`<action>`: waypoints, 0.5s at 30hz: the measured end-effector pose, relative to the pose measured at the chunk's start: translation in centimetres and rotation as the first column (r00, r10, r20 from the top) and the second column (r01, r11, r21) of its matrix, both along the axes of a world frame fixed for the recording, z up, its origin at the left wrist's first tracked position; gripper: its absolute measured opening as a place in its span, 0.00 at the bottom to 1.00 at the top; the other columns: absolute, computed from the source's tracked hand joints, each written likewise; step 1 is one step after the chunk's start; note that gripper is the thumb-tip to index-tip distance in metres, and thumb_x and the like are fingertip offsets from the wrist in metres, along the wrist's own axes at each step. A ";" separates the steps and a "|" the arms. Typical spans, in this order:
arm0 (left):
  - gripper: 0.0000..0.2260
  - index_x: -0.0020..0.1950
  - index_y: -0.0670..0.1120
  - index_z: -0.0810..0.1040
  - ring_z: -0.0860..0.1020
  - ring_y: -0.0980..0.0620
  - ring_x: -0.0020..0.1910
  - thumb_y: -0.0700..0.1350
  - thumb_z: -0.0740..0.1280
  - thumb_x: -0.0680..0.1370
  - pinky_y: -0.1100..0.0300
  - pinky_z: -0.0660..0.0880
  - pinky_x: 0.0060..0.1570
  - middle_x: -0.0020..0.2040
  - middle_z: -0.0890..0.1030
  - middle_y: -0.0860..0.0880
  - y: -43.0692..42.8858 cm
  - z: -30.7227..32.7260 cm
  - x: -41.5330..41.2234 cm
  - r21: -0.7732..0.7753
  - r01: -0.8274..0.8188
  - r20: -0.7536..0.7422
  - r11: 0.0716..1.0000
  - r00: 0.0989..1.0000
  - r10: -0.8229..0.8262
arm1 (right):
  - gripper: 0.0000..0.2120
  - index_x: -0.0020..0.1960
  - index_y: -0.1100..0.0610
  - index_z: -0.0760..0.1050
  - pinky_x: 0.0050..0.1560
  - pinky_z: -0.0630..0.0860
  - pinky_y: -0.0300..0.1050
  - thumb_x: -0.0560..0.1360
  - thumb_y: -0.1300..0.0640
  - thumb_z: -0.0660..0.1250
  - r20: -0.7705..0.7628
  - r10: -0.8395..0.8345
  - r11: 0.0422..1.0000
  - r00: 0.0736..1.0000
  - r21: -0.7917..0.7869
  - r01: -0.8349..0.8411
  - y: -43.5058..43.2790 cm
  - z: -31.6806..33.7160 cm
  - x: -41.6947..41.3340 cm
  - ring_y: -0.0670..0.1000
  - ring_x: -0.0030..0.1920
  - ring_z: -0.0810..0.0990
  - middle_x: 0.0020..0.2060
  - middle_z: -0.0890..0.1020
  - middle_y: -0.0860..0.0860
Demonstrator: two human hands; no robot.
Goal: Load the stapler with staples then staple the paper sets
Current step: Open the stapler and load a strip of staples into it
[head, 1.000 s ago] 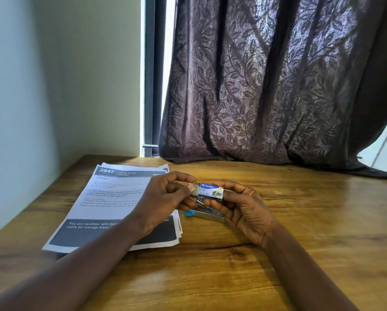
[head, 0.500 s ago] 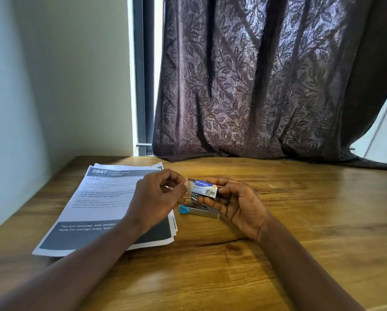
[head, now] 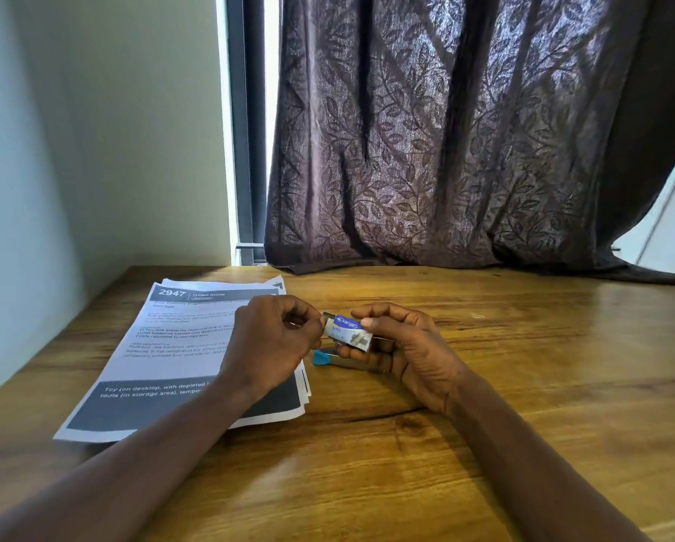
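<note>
The paper sets [head: 195, 346] lie in a loose stack on the wooden desk [head: 523, 404], at about nine o'clock from the hands, their edges fanned at the near right corner. Loose sheets like these are light, limp and quick to slide over one another, so I would judge they need squaring up and a pinch near one corner before any stapling.

The left hand [head: 265, 346] sits over the right edge of that stack, its fingertips closed in a pinch at the left end of the staple box [head: 347, 331]. What exactly it pinches is hard to tell: it could be the end flap, the inner tray or a strip of staples. The box is small, thin card with blue printing, light and easily crushed, so it is best held by its long edges. A strip of staples inside would be stiff but brittle and apt to snap if bent; it should be taken by its sides.

The right hand [head: 406, 350], at three o'clock from the box, grips the box between thumb on top and fingers beneath.

The stapler [head: 343, 361] lies on the desk just below the box, at about six o'clock from it, partly hidden by the right fingers. Only a metal body and a blue tip show. It looks rigid, heavier than anything else here, and smooth enough to slip.
</note>
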State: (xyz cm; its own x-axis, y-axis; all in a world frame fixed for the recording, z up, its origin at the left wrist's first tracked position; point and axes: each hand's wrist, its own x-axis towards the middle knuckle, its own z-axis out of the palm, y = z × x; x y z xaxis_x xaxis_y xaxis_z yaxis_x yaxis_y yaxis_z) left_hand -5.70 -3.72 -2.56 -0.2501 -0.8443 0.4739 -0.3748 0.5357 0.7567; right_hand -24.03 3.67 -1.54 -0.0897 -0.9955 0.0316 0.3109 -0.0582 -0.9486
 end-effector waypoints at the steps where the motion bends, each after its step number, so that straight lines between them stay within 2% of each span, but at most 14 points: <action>1: 0.02 0.46 0.48 0.86 0.85 0.58 0.41 0.45 0.75 0.77 0.60 0.84 0.40 0.42 0.87 0.54 0.1 0.0 0.0 -0.020 -0.014 -0.002 1.000 1.000 0.014 | 0.10 0.58 0.67 0.79 0.45 0.86 0.51 0.77 0.67 0.67 0.019 0.012 1.000 1.000 0.011 -0.012 0.0 0.0 0.0 0.64 0.48 0.86 0.52 0.84 0.69; 4: 0.02 0.45 0.49 0.85 0.83 0.65 0.38 0.46 0.75 0.76 0.72 0.77 0.34 0.37 0.85 0.57 0.5 0.1 -0.2 -0.097 -0.061 -0.007 0.993 0.998 0.061 | 0.13 0.61 0.67 0.78 0.42 0.85 0.49 0.78 0.68 0.65 0.067 0.041 0.999 0.997 0.031 -0.043 0.0 0.2 0.2 0.64 0.47 0.87 0.53 0.83 0.69; 7: 0.02 0.44 0.49 0.85 0.81 0.70 0.37 0.46 0.75 0.76 0.77 0.71 0.34 0.33 0.82 0.60 1.0 0.4 -0.3 -0.182 -0.092 -0.002 0.979 0.996 0.093 | 0.13 0.62 0.67 0.78 0.39 0.84 0.46 0.79 0.69 0.64 0.078 0.038 0.999 0.996 0.024 -0.040 0.0 0.3 0.3 0.63 0.45 0.87 0.52 0.84 0.69; 11: 0.03 0.47 0.49 0.85 0.81 0.66 0.34 0.47 0.76 0.76 0.78 0.72 0.35 0.41 0.86 0.57 0.8 0.6 -0.2 -0.283 -0.078 0.068 0.956 0.993 0.101 | 0.11 0.59 0.65 0.80 0.40 0.85 0.46 0.78 0.69 0.65 0.073 0.005 1.000 0.997 0.015 -0.006 -0.1 0.1 0.3 0.63 0.46 0.87 0.52 0.84 0.68; 15: 0.04 0.47 0.51 0.86 0.83 0.61 0.37 0.50 0.75 0.76 0.73 0.73 0.32 0.42 0.87 0.56 0.4 0.6 -0.1 -0.249 -0.085 0.121 0.965 0.986 0.118 | 0.08 0.56 0.67 0.80 0.43 0.85 0.49 0.78 0.69 0.66 0.068 -0.026 0.999 0.997 -0.027 0.028 -0.2 -0.2 0.2 0.62 0.51 0.86 0.52 0.86 0.64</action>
State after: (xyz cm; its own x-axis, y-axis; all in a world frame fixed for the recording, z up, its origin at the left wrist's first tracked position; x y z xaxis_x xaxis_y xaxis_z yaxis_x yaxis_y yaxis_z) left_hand -5.79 -3.34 -1.99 -0.2441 -0.7324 0.6356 -0.5258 0.6507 0.5479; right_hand -23.83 3.48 -1.79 -0.1198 -0.9914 0.0522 0.3718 -0.0935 -0.9236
